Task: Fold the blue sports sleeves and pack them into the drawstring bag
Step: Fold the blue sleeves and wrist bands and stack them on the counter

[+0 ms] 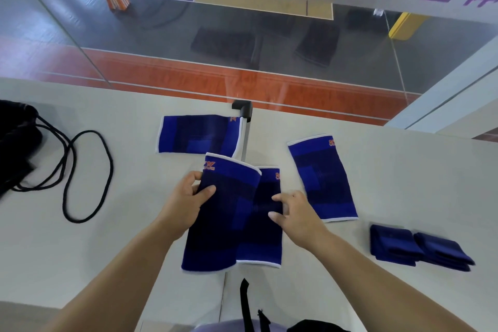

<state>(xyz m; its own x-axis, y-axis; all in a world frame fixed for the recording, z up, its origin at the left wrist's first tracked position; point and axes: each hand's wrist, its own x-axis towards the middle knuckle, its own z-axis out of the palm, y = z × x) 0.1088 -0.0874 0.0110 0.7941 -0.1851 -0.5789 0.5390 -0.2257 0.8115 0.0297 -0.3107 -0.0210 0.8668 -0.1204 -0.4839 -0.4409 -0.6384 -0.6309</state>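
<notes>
Nearest, my left hand (186,197) pinches the top sleeve (223,213); right hand (293,213) lies loose, flattening its neighbour (265,224); I'd square edges before folding.

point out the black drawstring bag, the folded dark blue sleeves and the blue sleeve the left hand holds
black drawstring bag (14,140), head view, on its bunched fabric body
folded dark blue sleeves (396,245), head view, on the left bundle's top
blue sleeve in the left hand (226,213), head view, on its dark middle band
</notes>
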